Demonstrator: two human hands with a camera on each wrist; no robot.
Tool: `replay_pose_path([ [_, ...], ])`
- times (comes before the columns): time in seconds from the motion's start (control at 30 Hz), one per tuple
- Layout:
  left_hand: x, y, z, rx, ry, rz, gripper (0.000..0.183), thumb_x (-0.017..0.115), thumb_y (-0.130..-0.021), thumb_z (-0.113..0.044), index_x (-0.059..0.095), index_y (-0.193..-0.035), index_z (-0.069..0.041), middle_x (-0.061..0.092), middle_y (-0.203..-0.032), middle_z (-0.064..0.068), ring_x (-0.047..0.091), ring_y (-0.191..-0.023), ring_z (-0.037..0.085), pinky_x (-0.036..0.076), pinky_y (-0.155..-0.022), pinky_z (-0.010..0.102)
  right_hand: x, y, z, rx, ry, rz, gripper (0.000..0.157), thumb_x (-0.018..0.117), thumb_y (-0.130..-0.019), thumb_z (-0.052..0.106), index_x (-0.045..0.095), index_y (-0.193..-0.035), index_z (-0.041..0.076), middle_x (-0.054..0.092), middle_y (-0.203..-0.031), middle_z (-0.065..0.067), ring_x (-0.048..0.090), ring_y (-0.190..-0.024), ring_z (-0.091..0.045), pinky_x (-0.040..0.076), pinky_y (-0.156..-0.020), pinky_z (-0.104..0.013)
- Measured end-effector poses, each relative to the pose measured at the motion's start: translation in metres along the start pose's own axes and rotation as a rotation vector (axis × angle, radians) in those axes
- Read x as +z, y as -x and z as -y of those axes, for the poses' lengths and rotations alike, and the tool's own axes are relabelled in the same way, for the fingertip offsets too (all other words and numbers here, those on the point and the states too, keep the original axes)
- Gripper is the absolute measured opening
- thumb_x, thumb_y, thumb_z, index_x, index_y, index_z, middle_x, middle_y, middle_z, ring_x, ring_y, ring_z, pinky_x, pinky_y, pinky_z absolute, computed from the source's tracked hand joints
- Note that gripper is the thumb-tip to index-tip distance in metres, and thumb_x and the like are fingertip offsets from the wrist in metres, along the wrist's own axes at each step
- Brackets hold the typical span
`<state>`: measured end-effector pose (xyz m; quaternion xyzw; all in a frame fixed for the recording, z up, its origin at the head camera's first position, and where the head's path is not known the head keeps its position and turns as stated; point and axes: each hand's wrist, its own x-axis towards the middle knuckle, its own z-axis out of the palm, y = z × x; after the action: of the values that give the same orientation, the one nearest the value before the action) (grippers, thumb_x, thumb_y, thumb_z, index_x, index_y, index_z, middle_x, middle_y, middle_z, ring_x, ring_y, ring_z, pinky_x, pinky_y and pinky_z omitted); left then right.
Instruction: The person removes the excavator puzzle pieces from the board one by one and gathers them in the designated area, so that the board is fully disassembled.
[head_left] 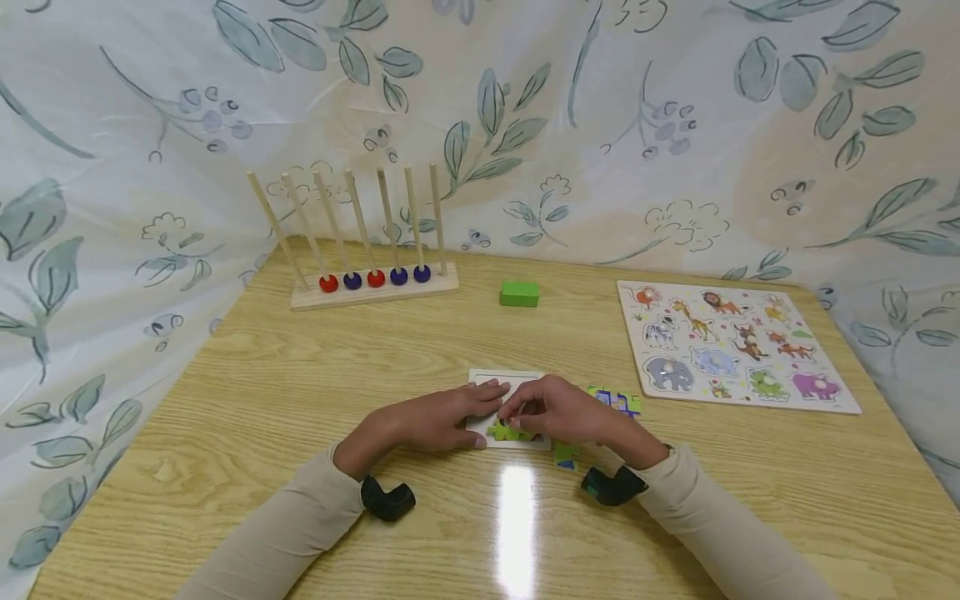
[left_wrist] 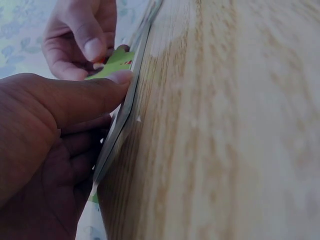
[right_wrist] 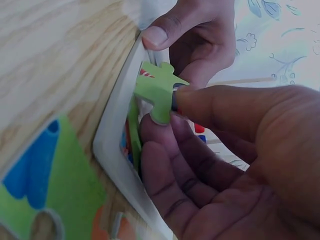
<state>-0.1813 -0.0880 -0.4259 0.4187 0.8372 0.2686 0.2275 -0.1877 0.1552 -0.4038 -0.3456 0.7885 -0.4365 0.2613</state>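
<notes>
A white puzzle tray lies on the table in front of the person. My left hand rests on its left side with fairly straight fingers, the thumb at the near edge. Between thumb and fingers, my right hand pinches a green jigsaw piece, which is tilted up over the tray in the right wrist view. Another green piece sits inside the tray, partly hidden by the right fingers. Beside the tray lies a loose green and blue jigsaw piece.
More loose jigsaw pieces lie right of the tray. Behind stand a wooden peg rack with red and blue beads and a green block. An animal puzzle board is at the right. A patterned cloth hangs behind the table.
</notes>
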Motion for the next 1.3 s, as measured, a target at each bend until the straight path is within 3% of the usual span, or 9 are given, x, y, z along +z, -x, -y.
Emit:
replay_pose_path([
  [0.37, -0.001, 0.0, -0.002, -0.027, -0.034, 0.001, 0.068, 0.06, -0.098, -0.025, 0.025, -0.154, -0.009, 0.016, -0.161, 0.001, 0.011, -0.146, 0.018, 0.021, -0.115, 0.04, 0.001, 0.001, -0.004, 0.025, 0.007, 0.003, 0.02, 0.059, -0.095, -0.002, 0.069, -0.112, -0.001, 0.068, -0.105, -0.006, 0.058, -0.081, -0.012, 0.049, -0.067, -0.025],
  [0.93, -0.001, 0.001, -0.005, -0.032, -0.03, -0.008, 0.066, 0.06, -0.098, -0.022, 0.028, -0.153, -0.007, 0.016, -0.161, 0.0, 0.011, -0.146, 0.018, 0.019, -0.115, 0.039, -0.004, 0.006, -0.002, 0.027, 0.026, -0.04, 0.023, 0.057, -0.095, -0.002, 0.07, -0.112, 0.004, 0.068, -0.108, -0.004, 0.062, -0.089, -0.015, 0.052, -0.073, -0.027],
  [1.3, 0.001, 0.0, -0.001, -0.009, -0.025, -0.003, 0.064, 0.06, -0.098, -0.021, 0.03, -0.152, -0.003, 0.015, -0.161, 0.001, 0.009, -0.147, 0.016, 0.017, -0.116, 0.039, -0.013, 0.016, -0.005, 0.009, 0.067, -0.064, 0.021, 0.059, -0.095, -0.001, 0.071, -0.111, 0.004, 0.069, -0.105, -0.004, 0.063, -0.085, -0.016, 0.052, -0.071, -0.028],
])
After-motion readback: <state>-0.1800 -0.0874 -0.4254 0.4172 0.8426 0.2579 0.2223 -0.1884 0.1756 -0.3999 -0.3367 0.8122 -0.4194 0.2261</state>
